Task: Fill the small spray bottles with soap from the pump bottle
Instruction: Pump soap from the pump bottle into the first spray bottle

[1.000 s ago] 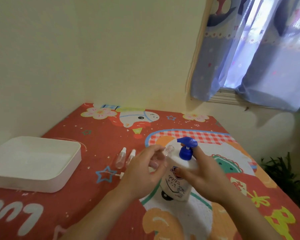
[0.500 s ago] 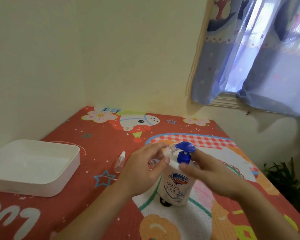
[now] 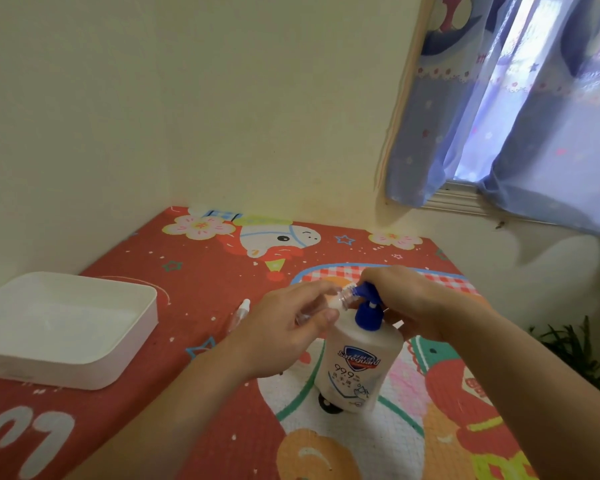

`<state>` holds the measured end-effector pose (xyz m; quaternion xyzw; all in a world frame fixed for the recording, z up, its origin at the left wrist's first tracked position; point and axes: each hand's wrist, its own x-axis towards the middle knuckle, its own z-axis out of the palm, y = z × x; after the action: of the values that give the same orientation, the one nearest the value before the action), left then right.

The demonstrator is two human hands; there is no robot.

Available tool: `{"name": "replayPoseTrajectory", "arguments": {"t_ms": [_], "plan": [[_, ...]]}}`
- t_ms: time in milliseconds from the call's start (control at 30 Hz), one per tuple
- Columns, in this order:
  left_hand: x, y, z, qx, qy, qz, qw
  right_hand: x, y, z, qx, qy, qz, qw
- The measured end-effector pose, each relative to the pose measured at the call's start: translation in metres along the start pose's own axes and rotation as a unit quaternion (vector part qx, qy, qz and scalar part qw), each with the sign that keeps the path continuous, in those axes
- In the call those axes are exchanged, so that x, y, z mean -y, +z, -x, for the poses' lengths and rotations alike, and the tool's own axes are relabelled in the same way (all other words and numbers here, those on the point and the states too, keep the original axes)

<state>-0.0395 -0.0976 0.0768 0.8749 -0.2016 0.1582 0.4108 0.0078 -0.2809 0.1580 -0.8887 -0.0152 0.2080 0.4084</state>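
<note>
A white soap pump bottle point(image 3: 359, 368) with a blue pump head point(image 3: 368, 306) stands on the red patterned mat. My left hand point(image 3: 278, 337) grips a small clear spray bottle point(image 3: 343, 297), tilted so its open neck meets the blue spout. My right hand point(image 3: 409, 303) lies over the top of the pump head, fingers curled down on it. Another small spray bottle point(image 3: 239, 315) with a white cap lies on the mat just left of my left hand, partly hidden by it.
A white square tray point(image 3: 94, 372) sits at the left of the mat point(image 3: 194, 278). Walls close the far and left sides. A curtained window point(image 3: 520, 109) is up right, and a green plant point(image 3: 579, 348) stands beyond the mat's right edge.
My right hand has moved from the bottle's side up onto the pump head. The small bottle's neck has come up against the spout. The camera has shifted slightly.
</note>
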Motion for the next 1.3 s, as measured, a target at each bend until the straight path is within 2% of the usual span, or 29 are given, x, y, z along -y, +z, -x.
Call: {"name": "replayPoseTrajectory", "arguments": {"t_ms": [200,300,433,533,600,667,767,833,1000,1300], "plan": [[0.008,-0.018,-0.002,0.064,-0.042,0.079,0.994,0.004,0.005,0.000,0.019,-0.032,0.049,0.998],[0.008,-0.020,-0.003,0.070,-0.037,0.081,0.994,0.006,0.005,-0.001,0.009,-0.078,0.143,0.987],[0.009,-0.020,-0.001,0.065,-0.024,0.057,0.996,0.006,0.010,-0.007,-0.017,-0.115,0.348,0.930],[0.009,-0.019,0.001,0.065,-0.028,0.036,0.997,0.006,0.015,-0.009,-0.041,-0.118,0.412,0.902],[0.008,-0.019,0.002,0.067,-0.025,0.038,0.997,0.007,0.017,-0.008,-0.045,-0.105,0.394,0.912],[0.005,-0.020,0.001,0.070,-0.030,0.045,0.996,0.007,0.015,-0.005,-0.037,-0.082,0.340,0.936],[0.003,-0.020,-0.001,0.097,-0.039,0.065,0.992,0.013,0.008,0.002,-0.004,-0.046,0.181,0.982],[0.002,-0.019,-0.003,0.107,-0.036,0.061,0.992,0.019,0.004,0.006,0.005,-0.018,0.125,0.992],[-0.001,-0.024,-0.001,0.111,-0.037,0.049,0.992,0.024,0.011,0.010,-0.014,-0.038,0.175,0.984],[-0.012,-0.045,-0.008,0.142,-0.020,-0.041,0.989,0.024,0.021,0.003,-0.074,-0.091,0.357,0.927]]}}
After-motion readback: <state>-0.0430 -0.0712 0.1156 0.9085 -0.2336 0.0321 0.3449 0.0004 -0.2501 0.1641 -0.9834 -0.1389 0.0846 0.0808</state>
